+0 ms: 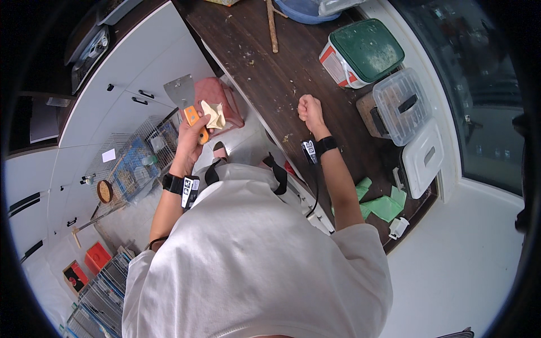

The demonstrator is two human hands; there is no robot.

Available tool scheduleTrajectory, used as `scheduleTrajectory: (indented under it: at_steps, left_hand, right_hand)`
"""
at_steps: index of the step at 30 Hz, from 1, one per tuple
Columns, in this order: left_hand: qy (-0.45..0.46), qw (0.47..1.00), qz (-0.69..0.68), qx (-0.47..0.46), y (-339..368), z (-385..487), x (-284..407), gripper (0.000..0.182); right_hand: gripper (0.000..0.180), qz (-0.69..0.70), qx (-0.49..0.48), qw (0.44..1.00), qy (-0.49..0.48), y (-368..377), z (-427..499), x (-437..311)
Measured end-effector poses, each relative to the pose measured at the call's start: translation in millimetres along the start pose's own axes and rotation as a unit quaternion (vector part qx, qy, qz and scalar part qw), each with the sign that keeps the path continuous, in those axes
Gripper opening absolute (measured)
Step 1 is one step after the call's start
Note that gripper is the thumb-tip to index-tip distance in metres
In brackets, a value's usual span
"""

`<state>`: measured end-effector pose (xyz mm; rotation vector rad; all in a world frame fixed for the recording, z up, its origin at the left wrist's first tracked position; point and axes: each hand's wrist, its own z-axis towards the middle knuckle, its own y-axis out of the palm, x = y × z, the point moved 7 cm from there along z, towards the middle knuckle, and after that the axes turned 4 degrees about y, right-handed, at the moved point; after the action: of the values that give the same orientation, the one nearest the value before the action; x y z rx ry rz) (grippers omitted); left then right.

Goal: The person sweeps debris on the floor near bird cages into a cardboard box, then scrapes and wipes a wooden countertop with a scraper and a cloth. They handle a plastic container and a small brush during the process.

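Note:
My left hand (190,134) grips the orange handle (196,122) of a scraper with a wide metal blade (181,90). The same hand also pinches a folded, creased piece of cream paper or cloth (214,114) under the thumb. Both are held out beyond the edge of the dark wood countertop (249,84), in front of a red plastic stool (211,91). Over the countertop my right hand (311,110) is curled into a fist, with nothing seen in it. Small crumbs and bits of debris (287,137) lie scattered around it.
Along the window side stand a white tub with a green lid (367,50), a clear lidded container (403,107) and a white-lidded box (424,158). A branch (271,27) and blue basin (306,9) lie at the far end. Green plastic (384,207) rests nearer. Wire cages (139,156) stand left.

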<state>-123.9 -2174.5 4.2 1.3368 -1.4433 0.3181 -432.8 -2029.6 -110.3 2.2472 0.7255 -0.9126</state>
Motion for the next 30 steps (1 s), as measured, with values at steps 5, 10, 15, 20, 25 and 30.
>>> scheduleTrajectory:
  at_steps: [5, 10, 15, 20, 25, 30]
  left_hand:
    - [-0.008, 1.0, 0.007, -0.007, 5, 1, -2, 0.018]
    - [-0.003, 1.0, 0.004, -0.011, 6, 1, 0, 0.017]
    - [0.0, 1.0, 0.005, -0.003, 2, -1, 2, 0.017]
    - [0.005, 1.0, -0.007, 0.01, -4, 0, 1, 0.018]
    - [0.011, 1.0, -0.007, 0.004, -6, -3, 0, 0.016]
    - [0.014, 0.995, 0.036, 0.093, -34, -23, 2, 0.018]
  right_hand:
    - [0.01, -0.392, 0.105, 0.881, -0.245, 17, 9, -38]
    - [0.014, -0.598, 0.107, 0.716, -0.344, 42, 0, -47]
    - [0.014, -0.711, 0.089, 0.59, -0.372, 60, -2, -45]
    - [0.019, -0.734, 0.069, 0.552, -0.389, 64, 1, -44]
    - [0.014, -0.765, 0.077, 0.517, -0.377, 68, 12, -40]
    - [0.017, -0.28, -0.009, 0.938, -0.203, 68, 44, -46]
